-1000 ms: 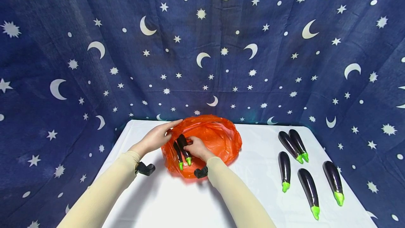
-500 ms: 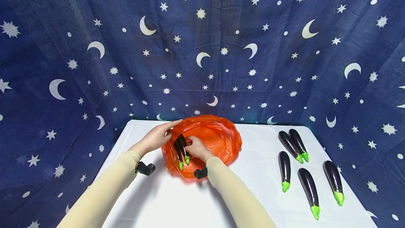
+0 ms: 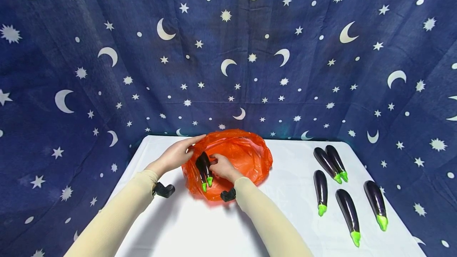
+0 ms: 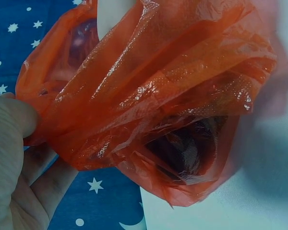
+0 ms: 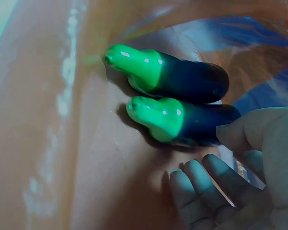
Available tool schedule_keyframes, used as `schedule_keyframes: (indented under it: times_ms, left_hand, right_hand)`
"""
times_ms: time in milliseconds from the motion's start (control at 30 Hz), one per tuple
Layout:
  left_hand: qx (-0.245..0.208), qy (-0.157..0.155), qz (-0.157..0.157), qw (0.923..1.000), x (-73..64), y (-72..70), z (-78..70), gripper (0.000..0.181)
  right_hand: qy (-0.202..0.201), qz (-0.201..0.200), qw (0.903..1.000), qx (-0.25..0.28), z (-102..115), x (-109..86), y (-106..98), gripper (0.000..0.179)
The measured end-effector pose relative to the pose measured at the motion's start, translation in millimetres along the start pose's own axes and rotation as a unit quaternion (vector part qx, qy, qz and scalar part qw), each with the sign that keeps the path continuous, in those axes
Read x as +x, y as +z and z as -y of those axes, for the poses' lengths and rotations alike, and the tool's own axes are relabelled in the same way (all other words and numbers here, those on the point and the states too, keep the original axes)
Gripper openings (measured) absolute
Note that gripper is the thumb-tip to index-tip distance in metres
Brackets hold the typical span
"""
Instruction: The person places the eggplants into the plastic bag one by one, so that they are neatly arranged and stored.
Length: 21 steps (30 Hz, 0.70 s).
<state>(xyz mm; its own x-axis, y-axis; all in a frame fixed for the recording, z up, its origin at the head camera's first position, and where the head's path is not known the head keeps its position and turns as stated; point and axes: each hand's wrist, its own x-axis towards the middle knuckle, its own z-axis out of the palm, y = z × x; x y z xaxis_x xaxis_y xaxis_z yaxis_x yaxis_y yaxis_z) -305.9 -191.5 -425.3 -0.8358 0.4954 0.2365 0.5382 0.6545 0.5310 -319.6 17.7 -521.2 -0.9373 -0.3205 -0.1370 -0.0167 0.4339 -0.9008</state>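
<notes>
My left hand (image 3: 174, 156) pinches the left rim of a red plastic bag (image 3: 246, 160), thumb on one side and fingers on the other in the left wrist view. Inside the bag, two glossy dark eggplants (image 5: 192, 79) with bright green stem ends lie side by side, stems toward me. My right hand (image 3: 223, 167) is inside the bag's mouth, right of them. In the right wrist view its thumb tip overlaps the dark end of the nearer eggplant (image 5: 201, 125), while the other fingers (image 5: 189, 184) are spread loosely, apart from it.
Several more eggplants (image 3: 348, 211) lie on the right side of the white table (image 3: 285, 209). A dark blue curtain (image 3: 200, 70) with moons and stars hangs behind and at both sides. Black wrist mounts (image 3: 164, 190) sit below the sleeves.
The right-hand eggplant in the bag has shifted left against the other one. My right hand's fingers have come slightly away from it. The left hand stays at the bag's rim.
</notes>
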Motion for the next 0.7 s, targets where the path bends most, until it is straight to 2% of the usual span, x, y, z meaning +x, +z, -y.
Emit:
schedule_keyframes:
  times_ms: [167, 367, 533, 700]
  left_hand:
    - [0.004, -0.001, 0.001, 1.0000, 0.1, 0.5, 0.5, 0.064]
    - [0.004, -0.007, 0.007, 0.9999, -0.1, -0.4, -1.4, 0.063]
    - [-0.008, -0.019, 0.011, 0.9997, -1.0, 0.1, -4.3, 0.063]
    - [-0.009, -0.030, 0.016, 0.9994, -2.3, 0.8, -1.6, 0.063]
  right_hand:
    - [-0.011, -0.002, 0.9998, -0.015, 2, -4.4, -12, 0.055]
    - [-0.060, 0.013, 0.9973, -0.042, 7, -14.4, -30, 0.051]
    - [-0.110, 0.019, 0.9896, -0.091, 9, -32.9, -48, 0.047]
    - [-0.128, 0.022, 0.9831, -0.129, 10, -55.6, -65, 0.045]
